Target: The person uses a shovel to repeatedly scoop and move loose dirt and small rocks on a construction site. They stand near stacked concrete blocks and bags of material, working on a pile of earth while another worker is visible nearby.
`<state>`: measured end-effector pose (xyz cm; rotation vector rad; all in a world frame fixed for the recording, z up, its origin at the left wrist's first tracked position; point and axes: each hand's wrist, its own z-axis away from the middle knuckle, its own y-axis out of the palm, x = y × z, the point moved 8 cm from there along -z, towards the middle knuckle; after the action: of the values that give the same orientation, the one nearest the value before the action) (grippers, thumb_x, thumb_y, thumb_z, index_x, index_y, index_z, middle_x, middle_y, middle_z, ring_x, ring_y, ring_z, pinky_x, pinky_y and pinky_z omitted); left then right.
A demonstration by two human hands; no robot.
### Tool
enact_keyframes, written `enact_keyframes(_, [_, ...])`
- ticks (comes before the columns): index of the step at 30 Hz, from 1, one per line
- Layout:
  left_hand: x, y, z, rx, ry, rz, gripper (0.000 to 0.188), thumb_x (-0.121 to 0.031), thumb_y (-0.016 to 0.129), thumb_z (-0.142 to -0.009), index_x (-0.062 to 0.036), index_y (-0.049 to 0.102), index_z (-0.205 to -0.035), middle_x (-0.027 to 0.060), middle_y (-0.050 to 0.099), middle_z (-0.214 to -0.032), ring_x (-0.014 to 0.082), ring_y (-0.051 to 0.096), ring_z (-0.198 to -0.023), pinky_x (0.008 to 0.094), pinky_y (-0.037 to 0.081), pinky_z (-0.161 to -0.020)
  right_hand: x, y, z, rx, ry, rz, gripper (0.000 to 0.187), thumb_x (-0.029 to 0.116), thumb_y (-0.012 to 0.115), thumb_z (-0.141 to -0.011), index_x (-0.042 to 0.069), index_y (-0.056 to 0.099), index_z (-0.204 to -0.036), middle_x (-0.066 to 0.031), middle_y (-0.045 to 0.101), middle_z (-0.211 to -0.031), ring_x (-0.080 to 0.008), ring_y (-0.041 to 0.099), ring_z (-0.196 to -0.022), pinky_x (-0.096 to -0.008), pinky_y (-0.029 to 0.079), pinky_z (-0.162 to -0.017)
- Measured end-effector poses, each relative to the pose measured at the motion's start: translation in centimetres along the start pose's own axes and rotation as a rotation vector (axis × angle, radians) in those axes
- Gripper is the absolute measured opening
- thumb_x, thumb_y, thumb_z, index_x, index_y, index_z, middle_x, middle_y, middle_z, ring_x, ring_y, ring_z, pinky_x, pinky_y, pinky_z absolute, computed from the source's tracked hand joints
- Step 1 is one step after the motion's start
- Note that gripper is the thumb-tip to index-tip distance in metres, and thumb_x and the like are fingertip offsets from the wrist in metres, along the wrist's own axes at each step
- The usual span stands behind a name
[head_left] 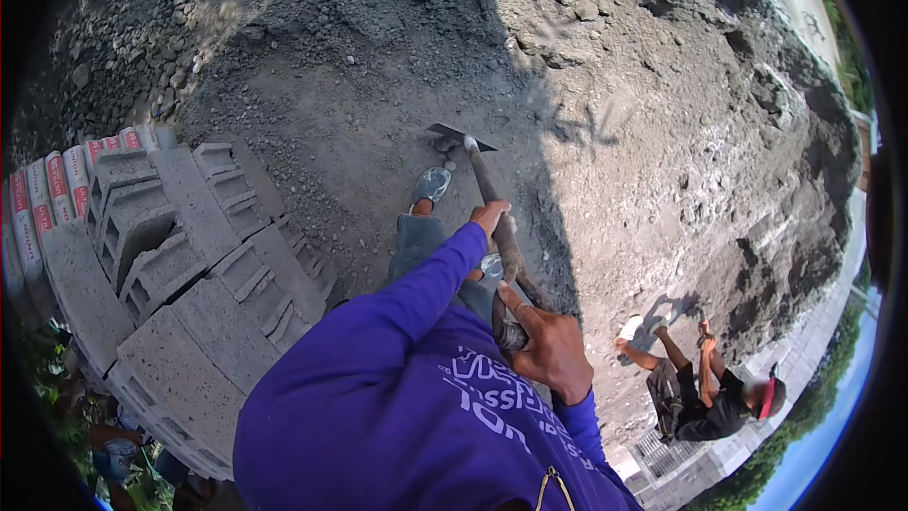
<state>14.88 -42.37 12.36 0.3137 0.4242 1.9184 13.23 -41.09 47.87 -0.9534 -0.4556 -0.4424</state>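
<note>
In the head view, a long-handled shovel with a dark, flat metal blade and a worn grey-brown shaft is held in front of the person's body, over bare grey ground. To the left, a high stack of grey hollow concrete blocks stands near the legs, limiting the space there, with red-and-white printed bags beyond it. Loose grey stones lie at the upper left. A broad, sunlit mound of grey sandy earth fills the right side; a shadow edge crosses the ground between it and the shovel. At the lower right, well apart, a co-worker in a black shirt bends forward with both arms out. One of the person's grey-blue shoes is just beside the blade.

The shovel's long axis runs away from the body, leaning slightly left, blade at the far end and forked grip near the waist. The blade shows nearly edge-on, crosswise to the shaft. The left hand has its fingers clamped around the shaft; the right hand is closed on the grip, forefinger stretched along it, other fingers partly hidden.
</note>
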Motion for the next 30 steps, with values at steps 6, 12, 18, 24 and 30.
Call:
enact_keyframes(6, [3.3,3.1,1.2,-0.008,0.068,-0.115,0.032,-0.019,0.071,-0.083,0.0010,0.055,-0.103,0.0129,0.061,-0.079,0.0269,0.063,-0.068,0.0427,0.054,-0.063,-4.1,-1.1,5.7,-0.319,0.078,-0.167,0.076,0.009,0.079,-0.065,0.012,0.062,-0.139,-0.0169,0.075,-0.093,-0.0330,0.072,-0.075,-0.0382,0.057,-0.066])
enact_keyframes(12, [9.3,7.4,1.2,0.086,0.142,-0.104,0.043,-0.027,0.076,-0.082,-0.0006,0.055,-0.109,0.0168,0.065,-0.085,0.0295,0.068,-0.074,0.0450,0.059,-0.070,-13.8,1.2,18.3,-0.610,0.258,-0.548,0.077,0.003,0.085,-0.067,-0.002,0.058,-0.139,-0.0187,0.073,-0.115,-0.0224,0.073,-0.091,-0.0341,0.057,-0.074])
enact_keyframes(18, [20.2,3.1,-13.6,-0.130,0.096,-0.135,0.031,-0.023,0.075,-0.084,-0.0048,0.057,-0.101,0.0114,0.064,-0.079,0.0263,0.068,-0.069,0.0483,0.061,-0.062,-27.8,14.2,34.7,-1.048,0.788,-1.132,0.049,0.008,0.077,-0.076,-0.003,0.064,-0.122,-0.0037,0.061,-0.081,-0.0141,0.059,-0.064,-0.0282,0.050,-0.062])
enact_keyframes(24, [38.4,-8.2,-21.7,-0.302,-0.010,-0.387,0.040,-0.025,0.070,-0.088,0.0028,0.050,-0.109,0.0169,0.063,-0.076,0.0299,0.066,-0.057,0.0511,0.059,-0.051,-40.3,32.7,46.6,-1.259,1.396,-1.434,0.009,0.011,0.067,-0.082,0.007,0.062,-0.088,0.0001,0.049,-0.059,-0.0151,0.048,-0.045,-0.0311,0.042,-0.044])
enact_keyframes(30, [43.9,-18.8,-29.5,-0.502,-0.020,-0.438,0.028,-0.018,0.072,-0.090,0.0013,0.055,-0.104,0.0154,0.063,-0.078,0.0315,0.067,-0.060,0.0510,0.060,-0.052,-51.2,43.2,46.7,-1.105,1.470,-1.522,0.008,0.010,0.066,-0.085,0.005,0.061,-0.080,-0.0028,0.049,-0.056,-0.0175,0.048,-0.042,-0.0323,0.042,-0.041])
